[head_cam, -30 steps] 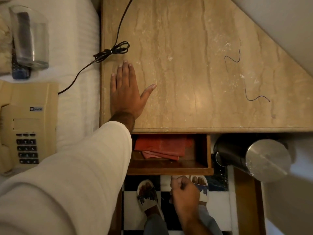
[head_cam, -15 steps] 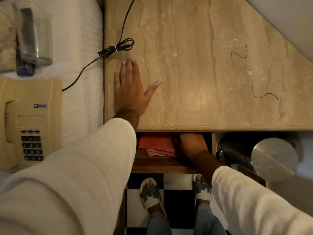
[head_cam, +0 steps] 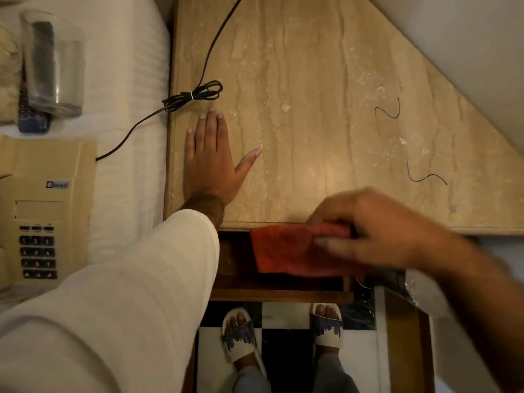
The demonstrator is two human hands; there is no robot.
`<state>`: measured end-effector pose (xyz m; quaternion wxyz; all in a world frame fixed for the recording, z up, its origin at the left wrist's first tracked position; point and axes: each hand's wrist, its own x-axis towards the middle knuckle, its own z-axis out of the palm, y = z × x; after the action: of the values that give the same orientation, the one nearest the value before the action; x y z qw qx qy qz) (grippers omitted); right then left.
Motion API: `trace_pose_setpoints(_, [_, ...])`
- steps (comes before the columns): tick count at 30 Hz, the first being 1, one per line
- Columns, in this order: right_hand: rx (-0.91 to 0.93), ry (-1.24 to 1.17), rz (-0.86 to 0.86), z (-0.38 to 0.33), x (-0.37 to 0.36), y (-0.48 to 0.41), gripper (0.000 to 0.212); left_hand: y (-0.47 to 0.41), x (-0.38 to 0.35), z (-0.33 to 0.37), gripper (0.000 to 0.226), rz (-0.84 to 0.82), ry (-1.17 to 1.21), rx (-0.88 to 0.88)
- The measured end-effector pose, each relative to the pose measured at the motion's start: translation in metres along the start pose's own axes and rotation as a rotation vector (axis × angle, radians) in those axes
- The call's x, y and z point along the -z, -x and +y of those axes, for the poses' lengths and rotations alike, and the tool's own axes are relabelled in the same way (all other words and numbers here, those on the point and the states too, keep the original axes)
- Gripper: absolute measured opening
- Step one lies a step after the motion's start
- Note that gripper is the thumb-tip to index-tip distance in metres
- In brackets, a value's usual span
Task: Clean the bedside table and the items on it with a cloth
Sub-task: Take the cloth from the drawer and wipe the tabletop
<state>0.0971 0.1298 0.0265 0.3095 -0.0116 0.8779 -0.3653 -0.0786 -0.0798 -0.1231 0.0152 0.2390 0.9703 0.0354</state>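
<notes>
The bedside table [head_cam: 312, 80] has a tan marble top with pale specks and two dark threads on its right side. My left hand [head_cam: 211, 163] lies flat and open on the top near its left edge. My right hand [head_cam: 377, 231], blurred by motion, grips a folded red cloth [head_cam: 286, 251] at the table's front edge, above the open wooden drawer [head_cam: 272, 293]. A beige telephone [head_cam: 42, 211] and a clear glass [head_cam: 54, 66] over a dark remote lie on the white bed at left.
A black cord [head_cam: 195, 93] with a tied bundle runs from the telephone across the table's left edge. A metal kettle [head_cam: 397, 282], mostly hidden by my right arm, stands right of the drawer. My sandalled feet [head_cam: 241, 333] stand on black-and-white tiles below.
My right hand reached into the drawer, took hold of the red cloth and lifted it out up to the table's front edge. The left hand stayed flat.
</notes>
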Motion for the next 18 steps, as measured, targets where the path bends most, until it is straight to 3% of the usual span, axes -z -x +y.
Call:
trace_pose_setpoints(6, [-0.111, 0.523, -0.147, 0.0, 0.116, -0.096, 0.035, 0.001, -0.001, 0.001, 0.1, 0.016, 0.001, 0.001])
trace_pose_setpoints(9, [-0.157, 0.644, -0.119, 0.001, 0.139, -0.145, 0.041, 0.0, -0.001, 0.001, 0.101, 0.016, 0.002, 0.0])
trace_pose_setpoints(12, [-0.144, 0.686, 0.019, 0.003, 0.134, -0.171, 0.045, 0.0, -0.001, 0.001, 0.1, 0.014, 0.004, 0.001])
trace_pose_setpoints(15, [-0.172, 0.547, 0.204, 0.015, 0.116, -0.176, 0.061, 0.0, -0.002, 0.001, 0.1, 0.012, -0.005, 0.001])
trace_pose_setpoints(18, [-0.18, 0.365, 0.544, 0.031, 0.088, -0.154, 0.084, 0.0, 0.0, 0.0, 0.101, -0.002, -0.01, -0.004])
